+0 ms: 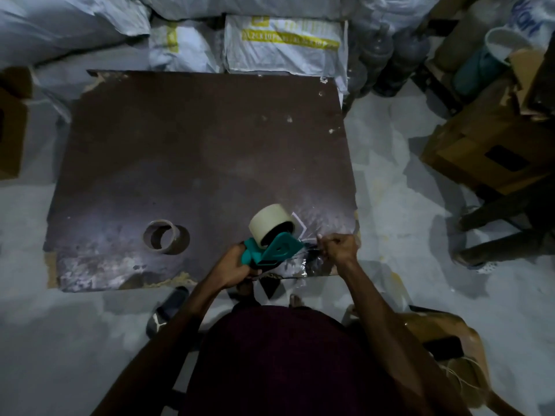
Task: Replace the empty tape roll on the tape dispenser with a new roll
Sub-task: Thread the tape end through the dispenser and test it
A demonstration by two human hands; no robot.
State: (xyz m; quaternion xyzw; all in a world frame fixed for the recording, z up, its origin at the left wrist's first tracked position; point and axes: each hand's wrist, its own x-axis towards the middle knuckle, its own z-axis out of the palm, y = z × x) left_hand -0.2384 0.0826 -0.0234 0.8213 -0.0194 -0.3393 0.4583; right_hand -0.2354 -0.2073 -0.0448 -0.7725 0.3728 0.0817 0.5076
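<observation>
A teal tape dispenser [277, 250] carries a full cream tape roll [268, 224] over the near right part of a dark brown board [195, 151]. My left hand [232, 267] grips the dispenser's handle from below. Just right of the dispenser's front end, my right hand [339, 247] pinches what looks like the clear tape end. An empty brown cardboard core [163, 240] lies on its side on the board, well to the left of both hands.
White sacks [285, 43] line the board's far edge. Cardboard boxes [486, 145] and stool legs [495, 235] stand at the right, another box [12, 127] at the left. Crumpled clear plastic [285, 271] lies at the near edge. A sandal [168, 307] rests on the floor.
</observation>
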